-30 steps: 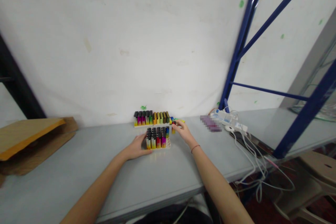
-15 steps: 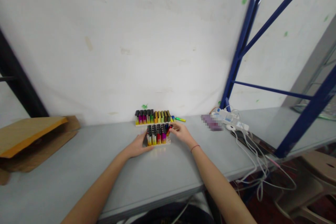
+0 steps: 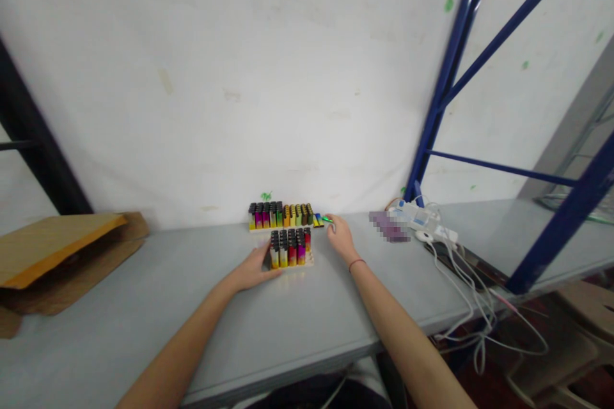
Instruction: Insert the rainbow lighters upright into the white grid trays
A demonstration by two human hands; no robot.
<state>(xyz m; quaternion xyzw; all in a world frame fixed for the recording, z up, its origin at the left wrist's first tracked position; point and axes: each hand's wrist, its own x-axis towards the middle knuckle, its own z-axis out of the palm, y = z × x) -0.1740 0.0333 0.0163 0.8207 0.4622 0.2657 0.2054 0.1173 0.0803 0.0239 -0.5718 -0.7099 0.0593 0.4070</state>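
Rows of lighters (image 3: 288,249) stand upright in a pale tray (image 3: 309,261) on the grey table. My left hand (image 3: 250,268) grips the tray's left end, with its thumb along the front and its fingers behind, partly hidden. Slots at the tray's right front hold no lighters. Right of the rear tray (image 3: 254,228), my right hand (image 3: 341,236) has its fingers closed on a green lighter (image 3: 327,219). Beside it lie blue and yellow lighters (image 3: 318,221). The rear tray carries black-topped lighters (image 3: 265,214) at left and yellow-topped ones (image 3: 297,214) at right.
A brown cardboard piece (image 3: 62,249) lies at the left. To the right are a blurred purple item (image 3: 391,227), a white power strip (image 3: 415,214) and tangled white cables (image 3: 467,294). A blue metal frame (image 3: 444,77) rises there; a white wall (image 3: 288,89) backs the table.
My right hand has left the front tray, where a red lighter now stands in the rear right slot. It has moved back and right to the green lighter. My left hand stays put.
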